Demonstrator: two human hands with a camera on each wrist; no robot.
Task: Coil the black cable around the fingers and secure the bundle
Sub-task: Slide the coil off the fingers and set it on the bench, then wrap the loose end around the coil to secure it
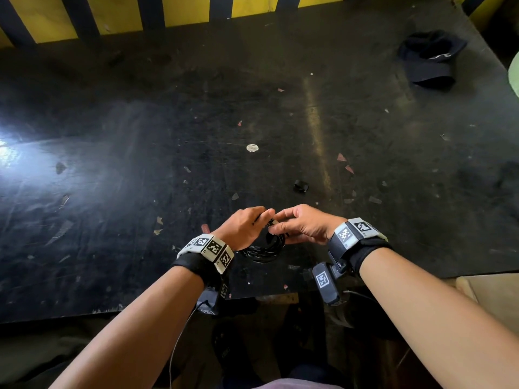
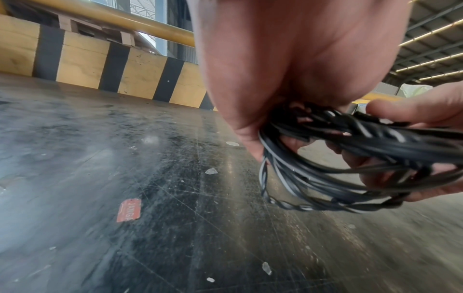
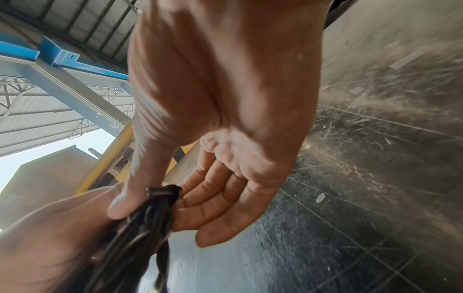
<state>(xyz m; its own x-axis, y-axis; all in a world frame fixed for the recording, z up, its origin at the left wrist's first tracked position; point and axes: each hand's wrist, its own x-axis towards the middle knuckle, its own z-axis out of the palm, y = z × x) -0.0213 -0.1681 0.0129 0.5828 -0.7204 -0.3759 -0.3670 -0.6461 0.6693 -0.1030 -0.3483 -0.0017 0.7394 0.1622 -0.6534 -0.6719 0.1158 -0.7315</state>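
Note:
The black cable (image 1: 264, 247) is wound into a bundle of several loops, held just above the dark table between both hands near the front edge. My left hand (image 1: 247, 227) grips the top of the coil (image 2: 350, 158), whose loops hang below the palm. My right hand (image 1: 295, 224) meets it from the right, its thumb (image 3: 130, 196) pinching the gathered strands (image 3: 150, 218) against the fingers; a short black end piece (image 3: 162, 191) sticks up at the pinch. The right hand's fingers (image 2: 413, 111) show behind the coil in the left wrist view.
The black table (image 1: 168, 164) is scratched and littered with small scraps, a round white disc (image 1: 252, 147) and a small black object (image 1: 301, 186). A dark cap (image 1: 429, 58) lies at the back right. A yellow and black striped barrier (image 1: 118, 15) runs along the far edge.

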